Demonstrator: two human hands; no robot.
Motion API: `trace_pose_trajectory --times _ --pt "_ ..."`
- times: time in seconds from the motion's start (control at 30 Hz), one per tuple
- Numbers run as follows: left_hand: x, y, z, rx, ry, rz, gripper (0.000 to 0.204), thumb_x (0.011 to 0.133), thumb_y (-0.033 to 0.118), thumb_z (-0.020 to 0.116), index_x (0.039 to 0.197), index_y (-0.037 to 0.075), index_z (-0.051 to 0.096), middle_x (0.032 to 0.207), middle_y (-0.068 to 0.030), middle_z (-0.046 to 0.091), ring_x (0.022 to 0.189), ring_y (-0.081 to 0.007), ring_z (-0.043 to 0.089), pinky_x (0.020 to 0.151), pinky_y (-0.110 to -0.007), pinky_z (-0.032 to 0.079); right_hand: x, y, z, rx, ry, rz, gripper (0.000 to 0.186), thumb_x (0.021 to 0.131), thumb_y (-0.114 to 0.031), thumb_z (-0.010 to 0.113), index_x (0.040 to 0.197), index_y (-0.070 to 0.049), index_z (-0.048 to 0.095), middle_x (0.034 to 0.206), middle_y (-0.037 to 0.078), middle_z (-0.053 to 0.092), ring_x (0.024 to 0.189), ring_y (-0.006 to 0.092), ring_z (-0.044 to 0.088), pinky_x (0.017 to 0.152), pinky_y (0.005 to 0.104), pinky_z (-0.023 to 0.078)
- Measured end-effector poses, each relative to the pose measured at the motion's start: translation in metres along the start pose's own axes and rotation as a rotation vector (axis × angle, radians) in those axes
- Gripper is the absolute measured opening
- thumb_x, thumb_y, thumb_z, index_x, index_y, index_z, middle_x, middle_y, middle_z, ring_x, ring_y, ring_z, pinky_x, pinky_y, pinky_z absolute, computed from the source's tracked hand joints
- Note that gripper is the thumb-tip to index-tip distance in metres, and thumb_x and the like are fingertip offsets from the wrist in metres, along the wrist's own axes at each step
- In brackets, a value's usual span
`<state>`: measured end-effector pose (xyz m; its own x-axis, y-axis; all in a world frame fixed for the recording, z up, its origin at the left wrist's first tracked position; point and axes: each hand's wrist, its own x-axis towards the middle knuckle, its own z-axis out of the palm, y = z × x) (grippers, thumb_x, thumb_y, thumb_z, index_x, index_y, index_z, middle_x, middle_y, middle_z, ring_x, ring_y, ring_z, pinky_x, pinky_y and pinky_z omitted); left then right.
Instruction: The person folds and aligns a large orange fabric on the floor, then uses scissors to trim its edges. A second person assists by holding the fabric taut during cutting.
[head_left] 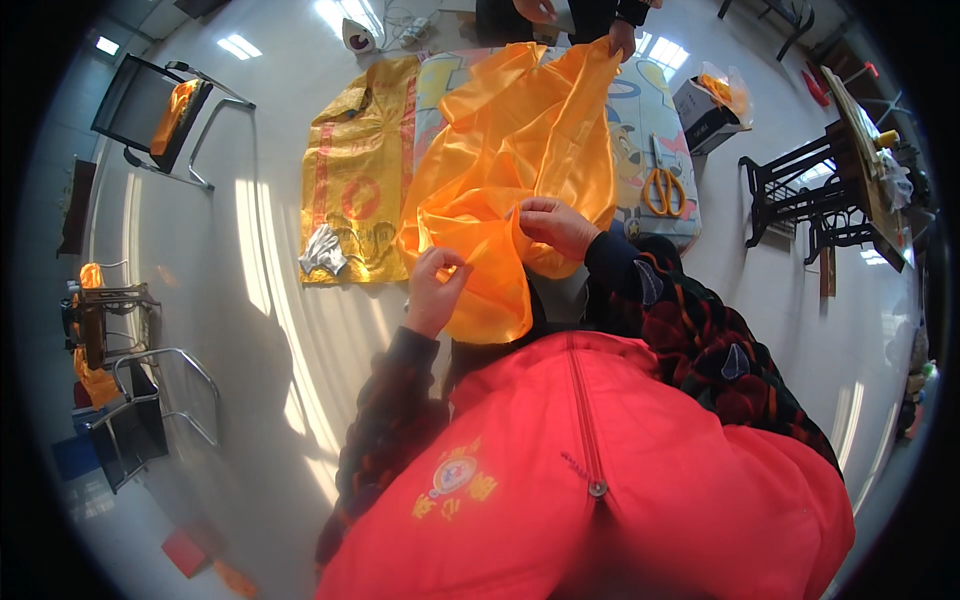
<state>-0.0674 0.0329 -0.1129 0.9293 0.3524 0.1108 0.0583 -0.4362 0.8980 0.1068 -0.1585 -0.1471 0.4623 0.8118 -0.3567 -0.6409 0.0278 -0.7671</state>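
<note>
Orange satin fabric (500,135) lies in loose folds over the table (640,110) and spills over its near edge toward me. My left hand (435,285) is closed in a pinch on a fold of it, low at its left side. My right hand (555,225) grips a raised fold a little farther right and higher. Orange-handled scissors (662,195) lie to the right of the fabric on a cartoon-printed cover. A gold printed sheet (350,130) lies at the left, with crumpled white gloves (322,250) on its near end.
A co-worker's hand (620,38) holds the fabric's far end. Chairs (150,110) stand at the left, some draped with orange cloth. A treadle sewing table (815,190) and a box with a bag (710,115) are at the right. A white iron (357,35) sits beyond the table.
</note>
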Motion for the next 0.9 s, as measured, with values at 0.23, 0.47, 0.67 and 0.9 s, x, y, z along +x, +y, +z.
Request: trace_pose_trajectory --times 0.23,0.47,0.67,0.9 --pt "-0.029 -0.015 -0.011 -0.458 -0.030 -0.209 0.015 0.082 -0.005 0.060 0.089 0.004 0.051 0.097 -0.0042 0.061 0.091 -0.0120 0.053 0.085 -0.026 0.042 0.000 0.001 -0.004 0.036 -0.022 -0.040 0.015 0.090 -0.017 0.063 0.100 -0.006 0.065 0.082 -0.005 0.057 0.071 0.0054 0.052 0.066 0.0202 0.044" --pt "-0.052 -0.028 -0.022 -0.583 -0.036 -0.241 0.025 0.082 -0.006 0.055 0.105 0.003 0.052 0.104 -0.0028 0.056 0.096 -0.0108 0.051 0.088 -0.026 0.041 0.002 0.000 -0.009 0.052 0.018 -0.039 0.014 0.090 -0.016 0.063 0.101 -0.009 0.066 0.087 -0.005 0.060 0.075 0.0058 0.056 0.069 0.0204 0.046" --pt "-0.074 -0.031 -0.028 -0.572 -0.138 -0.346 0.032 0.081 -0.005 0.056 0.112 0.002 0.055 0.104 -0.0026 0.058 0.102 -0.0113 0.053 0.093 -0.026 0.040 0.001 -0.009 -0.005 0.039 0.045 -0.035 0.015 0.089 -0.017 0.063 0.102 -0.010 0.067 0.093 -0.005 0.063 0.081 0.0062 0.058 0.072 0.0208 0.048" --pt "-0.085 -0.040 -0.033 -0.456 -0.213 -0.308 0.026 0.084 -0.005 0.056 0.108 0.004 0.056 0.103 -0.0001 0.060 0.100 -0.0105 0.055 0.092 -0.025 0.041 -0.002 -0.013 -0.001 0.065 0.074 -0.053 0.014 0.095 -0.016 0.057 0.106 -0.009 0.063 0.085 -0.007 0.058 0.068 0.0023 0.049 0.063 0.0170 0.041"
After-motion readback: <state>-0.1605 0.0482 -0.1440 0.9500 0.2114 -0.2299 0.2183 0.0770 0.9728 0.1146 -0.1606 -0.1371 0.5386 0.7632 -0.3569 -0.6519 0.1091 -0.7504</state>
